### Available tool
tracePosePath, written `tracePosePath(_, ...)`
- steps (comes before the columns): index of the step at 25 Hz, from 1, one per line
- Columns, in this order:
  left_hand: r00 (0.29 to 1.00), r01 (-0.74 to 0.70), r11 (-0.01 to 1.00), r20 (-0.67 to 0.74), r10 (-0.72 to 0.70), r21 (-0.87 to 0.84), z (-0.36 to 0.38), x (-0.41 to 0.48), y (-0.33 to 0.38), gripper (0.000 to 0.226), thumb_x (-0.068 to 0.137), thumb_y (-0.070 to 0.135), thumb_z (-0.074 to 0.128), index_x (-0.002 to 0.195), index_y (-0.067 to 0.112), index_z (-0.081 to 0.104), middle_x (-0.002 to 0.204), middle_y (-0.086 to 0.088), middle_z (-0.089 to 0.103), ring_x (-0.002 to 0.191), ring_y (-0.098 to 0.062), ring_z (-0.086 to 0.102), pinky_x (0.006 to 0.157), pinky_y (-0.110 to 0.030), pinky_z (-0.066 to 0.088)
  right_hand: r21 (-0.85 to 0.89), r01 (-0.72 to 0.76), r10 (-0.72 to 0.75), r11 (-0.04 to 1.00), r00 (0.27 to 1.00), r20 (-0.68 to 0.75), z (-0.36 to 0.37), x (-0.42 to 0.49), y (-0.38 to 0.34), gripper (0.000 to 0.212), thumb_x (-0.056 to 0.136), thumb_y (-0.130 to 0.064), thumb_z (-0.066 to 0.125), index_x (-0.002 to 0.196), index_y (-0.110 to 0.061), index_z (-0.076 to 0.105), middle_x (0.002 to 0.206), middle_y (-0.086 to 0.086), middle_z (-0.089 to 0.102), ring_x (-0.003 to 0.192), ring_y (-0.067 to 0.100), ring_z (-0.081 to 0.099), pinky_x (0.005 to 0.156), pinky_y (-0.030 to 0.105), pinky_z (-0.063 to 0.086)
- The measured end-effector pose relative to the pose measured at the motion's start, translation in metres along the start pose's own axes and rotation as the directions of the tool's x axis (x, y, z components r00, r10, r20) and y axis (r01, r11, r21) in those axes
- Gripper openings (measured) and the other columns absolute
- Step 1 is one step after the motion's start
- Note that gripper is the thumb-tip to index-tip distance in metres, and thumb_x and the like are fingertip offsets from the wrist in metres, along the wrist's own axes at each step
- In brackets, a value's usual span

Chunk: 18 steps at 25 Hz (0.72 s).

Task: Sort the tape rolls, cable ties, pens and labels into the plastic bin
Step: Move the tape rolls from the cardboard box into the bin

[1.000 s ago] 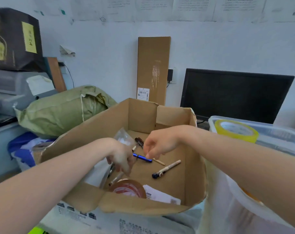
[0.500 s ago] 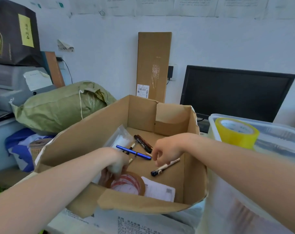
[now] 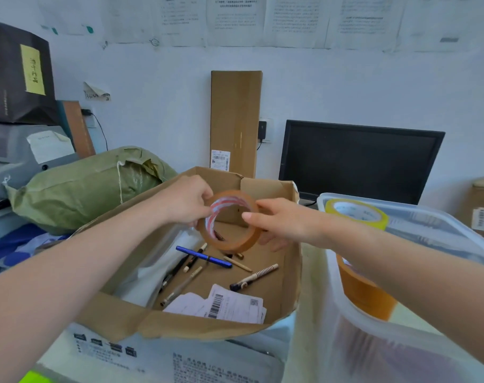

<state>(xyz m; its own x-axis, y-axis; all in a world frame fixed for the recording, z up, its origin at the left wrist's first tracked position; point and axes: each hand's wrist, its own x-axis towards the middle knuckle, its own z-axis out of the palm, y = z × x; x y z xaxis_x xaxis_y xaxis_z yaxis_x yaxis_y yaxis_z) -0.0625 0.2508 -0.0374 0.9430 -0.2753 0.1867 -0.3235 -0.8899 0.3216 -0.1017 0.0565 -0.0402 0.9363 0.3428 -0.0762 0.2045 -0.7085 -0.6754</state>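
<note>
Brown tape roll [image 3: 236, 243] is up in the air over the cardboard box [image 3: 290, 275], and both hands are on it. The left hand [image 3: 188, 201] pinches the left rim. The right hand [image 3: 279, 221] grips the right edge, thumb on the near face and fingers curled behind. This looks like the tape-roll step, mid-handover.

The plastic bin [image 3: 420, 215] sits just right of the box, with a yellow tape roll [image 3: 357, 215] and an amber roll [image 3: 365, 295] inside. The next move, I'd judge, calls for the left hand to let go and the right to carry the roll right, over the bin's rim.

Down in the box, the blue pen [image 3: 203, 257], striped pen [image 3: 254, 277] and shipping labels [image 3: 229, 305] are waiting.
</note>
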Motion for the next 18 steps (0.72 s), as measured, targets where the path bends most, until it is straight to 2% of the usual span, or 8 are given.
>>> tracePosePath(2,0.991,-0.041,0.999,-0.131,0.036,-0.034,-0.003,0.001,0.021,0.013,0.089,0.017,0.059,0.090,0.005,0.065,0.082,-0.020,0.072,0.058,-0.020,0.062,0.071,-0.038,0.058,0.096,0.084,-0.063,0.992,0.977,-0.202,-0.007,-0.014,-0.001,0.041,0.094,-0.037,0.050,0.130,-0.019,0.044,0.100,-0.002,0.064,0.090,0.014,0.065,0.076,0.029,0.058)
tracePosePath(4,0.972,-0.083,0.992,-0.226,0.060,-0.095,-0.003,0.002,0.044,0.020,0.088,0.021,0.059,0.091,0.002,0.067,0.082,-0.023,0.072,0.063,-0.029,0.061,0.075,-0.042,0.057,0.141,0.154,-0.089,0.978,0.918,-0.386,-0.015,-0.026,0.002,0.046,0.093,-0.030,0.054,0.135,-0.018,0.038,0.088,-0.012,0.054,0.086,0.014,0.061,0.073,0.027,0.057)
tracePosePath(7,0.937,-0.164,0.971,-0.336,0.097,-0.176,-0.001,0.002,0.082,0.027,0.089,0.023,0.060,0.091,-0.003,0.066,0.078,-0.021,0.071,0.062,-0.034,0.062,0.077,-0.035,0.056,0.137,0.166,-0.063,0.977,0.829,-0.556,-0.035,-0.045,0.017,0.055,0.093,-0.026,0.054,0.143,-0.018,0.030,0.096,-0.005,0.057,0.093,0.021,0.065,0.078,0.032,0.058)
tracePosePath(9,0.927,-0.213,0.955,-0.351,0.130,-0.208,0.001,0.001,0.109,0.019,0.088,0.024,0.061,0.089,0.006,0.067,0.074,-0.012,0.071,0.062,-0.023,0.066,0.074,-0.032,0.055,0.189,0.136,0.010,0.972,0.786,-0.618,-0.050,-0.058,0.034,0.056,0.093,-0.027,0.054,0.143,-0.019,0.029,0.106,0.001,0.062,0.089,0.021,0.068,0.077,0.033,0.059)
tracePosePath(11,0.924,-0.262,0.946,-0.332,0.190,-0.188,0.007,0.000,0.136,0.016,0.088,0.025,0.061,0.086,0.010,0.068,0.070,-0.005,0.070,0.064,-0.015,0.067,0.075,-0.034,0.056,0.206,0.091,0.069,0.974,0.752,-0.655,-0.064,-0.074,0.053,0.040,0.094,-0.027,0.053,0.130,-0.015,0.041,0.104,0.004,0.065,0.080,0.017,0.069,0.070,0.028,0.060)
tracePosePath(13,0.909,-0.312,0.940,-0.331,0.252,-0.140,0.015,0.002,0.157,0.016,0.088,0.026,0.060,0.080,0.014,0.068,0.064,0.000,0.068,0.066,-0.015,0.067,0.079,-0.038,0.056,0.179,0.044,0.091,0.983,0.727,-0.680,-0.075,-0.092,0.069,0.023,0.095,-0.025,0.052,0.114,-0.013,0.051,0.098,0.006,0.065,0.077,0.015,0.068,0.064,0.026,0.060)
tracePosePath(15,0.894,-0.363,0.923,-0.327,0.306,-0.127,0.026,0.004,0.176,0.016,0.086,0.027,0.060,0.080,0.014,0.068,0.060,0.002,0.066,0.065,-0.016,0.066,0.079,-0.041,0.056,0.103,-0.017,0.085,0.994,0.709,-0.700,-0.088,-0.110,0.082,0.017,0.095,-0.022,0.050,0.105,-0.011,0.059,0.088,0.007,0.065,0.074,0.016,0.067,0.061,0.026,0.060)
tracePosePath(18,0.866,-0.450,0.886,-0.297,0.401,-0.114,0.047,0.002,0.204,0.017,0.084,0.032,0.060,0.094,0.019,0.062,0.062,0.010,0.058,0.069,-0.017,0.060,0.069,-0.037,0.054,-0.108,-0.186,0.057,0.977,0.707,-0.705,-0.106,-0.134,0.100,0.022,0.095,-0.021,0.048,0.094,-0.006,0.065,0.080,0.009,0.067,0.067,0.020,0.068,0.066,0.037,0.061)
